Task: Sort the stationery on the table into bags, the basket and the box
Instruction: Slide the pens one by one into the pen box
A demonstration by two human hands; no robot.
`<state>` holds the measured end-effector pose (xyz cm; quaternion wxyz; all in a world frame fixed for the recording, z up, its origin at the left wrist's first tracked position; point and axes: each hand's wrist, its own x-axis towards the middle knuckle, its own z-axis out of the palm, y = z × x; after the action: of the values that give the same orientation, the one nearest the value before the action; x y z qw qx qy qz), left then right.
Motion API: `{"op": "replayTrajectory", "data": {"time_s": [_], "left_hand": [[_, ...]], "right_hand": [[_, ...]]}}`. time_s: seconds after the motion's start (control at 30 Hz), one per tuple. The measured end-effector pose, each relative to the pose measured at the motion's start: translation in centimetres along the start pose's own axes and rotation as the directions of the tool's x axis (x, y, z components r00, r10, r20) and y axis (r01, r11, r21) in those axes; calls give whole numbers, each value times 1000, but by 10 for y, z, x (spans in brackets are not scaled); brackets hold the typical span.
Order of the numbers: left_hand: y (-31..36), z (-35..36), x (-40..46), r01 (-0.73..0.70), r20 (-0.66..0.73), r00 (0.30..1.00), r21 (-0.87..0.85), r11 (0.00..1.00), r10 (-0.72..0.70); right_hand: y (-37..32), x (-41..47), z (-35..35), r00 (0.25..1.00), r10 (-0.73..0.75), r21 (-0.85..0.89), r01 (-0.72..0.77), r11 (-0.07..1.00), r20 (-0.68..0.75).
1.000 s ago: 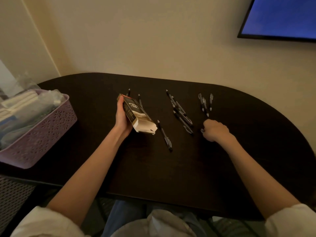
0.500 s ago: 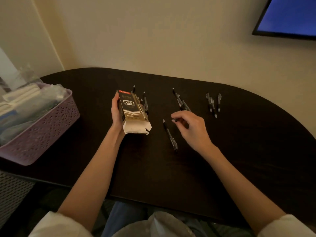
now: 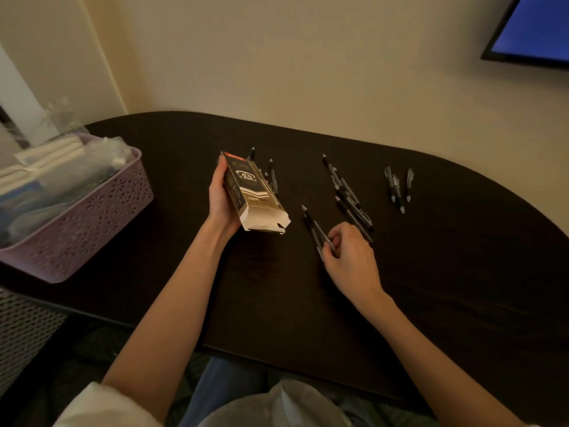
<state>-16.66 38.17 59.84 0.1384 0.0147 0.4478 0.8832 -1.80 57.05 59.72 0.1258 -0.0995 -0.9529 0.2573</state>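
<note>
The left hand (image 3: 222, 201) grips a pen box (image 3: 254, 195) by its side, holding it just above the dark table (image 3: 462, 272) with its open flap end toward six o'clock. At three o'clock from the box, the right hand (image 3: 351, 260) curls its fingers round two black pens (image 3: 314, 228) whose tips point to eleven o'clock. A loose cluster of pens (image 3: 348, 195) lies at twelve o'clock from that hand, three more pens (image 3: 398, 188) sit at one o'clock, and a few peek out behind the box. A lilac basket (image 3: 92, 217) holding clear bags (image 3: 55, 167) stands at the table's nine o'clock edge.
</note>
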Motion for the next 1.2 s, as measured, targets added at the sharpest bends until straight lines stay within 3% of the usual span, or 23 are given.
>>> {"op": "replayTrajectory", "data": {"time_s": [0.2,0.5,0.7,0.83,0.93,1.03,1.1,1.2], "left_hand": [[2,-2,-1,-7,2,1000,-18,1000,7],[5,-10,1,-37,-52,998,-163,986,29],[7,-18,7,-52,-86,996,-203,978,35],[5,-23,14,-70,-124,991,-188,980,47],[7,-29,20,-84,-167,985,-190,978,52],[4,-32,23,-76,-163,986,-213,974,41],[4,-34,23,-68,-145,989,-225,972,35],[4,-34,22,-62,-149,988,-230,971,28]], "right_hand": [[-6,-4,4,999,10,-151,-3,989,42],[-26,15,3,956,171,-400,-64,914,237],[-37,45,1,928,186,-573,36,819,324],[-45,63,-27,868,195,-284,-66,956,456],[-63,65,-66,871,-32,18,27,999,490],[-82,56,-93,834,-218,312,58,948,507],[-90,54,-98,813,-248,379,36,925,527],[-96,56,-95,808,-235,325,57,944,540]]}}
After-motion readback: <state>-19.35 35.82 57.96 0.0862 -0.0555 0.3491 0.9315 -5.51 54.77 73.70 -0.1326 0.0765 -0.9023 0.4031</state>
